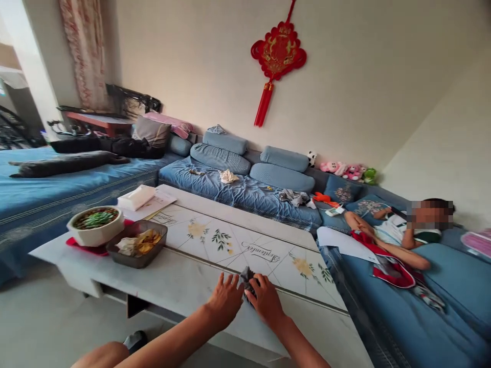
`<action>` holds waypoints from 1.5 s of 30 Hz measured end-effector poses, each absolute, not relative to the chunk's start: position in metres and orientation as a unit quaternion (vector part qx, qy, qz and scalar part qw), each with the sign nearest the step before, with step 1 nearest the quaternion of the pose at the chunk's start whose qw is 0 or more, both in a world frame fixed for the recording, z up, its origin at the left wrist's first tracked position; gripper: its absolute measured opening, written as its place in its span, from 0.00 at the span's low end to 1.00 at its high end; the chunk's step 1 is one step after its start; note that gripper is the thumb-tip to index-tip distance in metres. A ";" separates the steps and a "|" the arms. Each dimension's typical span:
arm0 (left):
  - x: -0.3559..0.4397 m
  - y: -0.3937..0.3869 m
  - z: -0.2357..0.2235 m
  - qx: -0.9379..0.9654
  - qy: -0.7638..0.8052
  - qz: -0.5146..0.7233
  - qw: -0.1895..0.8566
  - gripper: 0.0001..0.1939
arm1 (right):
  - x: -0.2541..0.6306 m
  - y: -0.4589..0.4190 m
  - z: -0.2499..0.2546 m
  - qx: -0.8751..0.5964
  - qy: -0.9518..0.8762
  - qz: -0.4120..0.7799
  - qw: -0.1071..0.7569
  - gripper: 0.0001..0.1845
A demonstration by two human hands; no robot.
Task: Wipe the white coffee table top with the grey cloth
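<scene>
Both my hands rest on the white coffee table (184,286) near its front edge. My left hand (225,296) lies with fingers stretched forward, touching a small dark grey cloth (246,278). My right hand (265,299) presses on the same cloth from the right, fingers curled over it. The cloth is bunched between the two hands and mostly hidden.
A white bowl planter (95,225) on a red mat, a dark tray of scraps (138,243) and a tissue box (136,197) stand at the table's left end. A blue sofa (245,191) wraps behind. A person (399,235) lies on it at right.
</scene>
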State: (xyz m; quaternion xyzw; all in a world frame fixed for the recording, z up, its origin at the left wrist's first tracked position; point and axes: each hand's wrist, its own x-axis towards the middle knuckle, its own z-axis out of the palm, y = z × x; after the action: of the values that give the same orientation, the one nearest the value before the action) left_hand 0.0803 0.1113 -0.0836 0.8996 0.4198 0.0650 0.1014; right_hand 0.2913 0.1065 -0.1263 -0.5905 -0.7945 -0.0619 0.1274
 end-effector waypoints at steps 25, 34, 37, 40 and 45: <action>0.060 0.158 -0.139 0.948 0.226 0.083 0.208 0.51 | 0.162 0.274 -0.111 -0.541 -0.828 0.051 0.134 0.27; 0.057 0.157 -0.145 0.945 0.239 0.075 0.208 0.54 | 0.453 0.239 -0.055 -0.851 -0.522 -0.008 0.060 0.22; 0.058 0.157 -0.144 0.948 0.235 0.075 0.200 0.54 | 0.476 0.249 -0.053 -0.889 -0.454 -0.016 0.061 0.26; 0.058 0.157 -0.140 0.952 0.228 0.069 0.193 0.52 | 0.424 0.266 -0.068 -0.870 -0.488 -0.004 0.076 0.27; 0.059 0.157 -0.138 0.960 0.213 0.077 0.163 0.51 | 0.299 0.269 -0.105 -0.745 -0.659 0.025 0.103 0.24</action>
State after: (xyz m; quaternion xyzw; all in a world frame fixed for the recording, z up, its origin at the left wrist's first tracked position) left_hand 0.0595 0.1569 -0.1379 0.9602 0.2132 0.0773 0.1632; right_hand 0.2992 0.2692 -0.1052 -0.7447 -0.6590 0.0246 0.1030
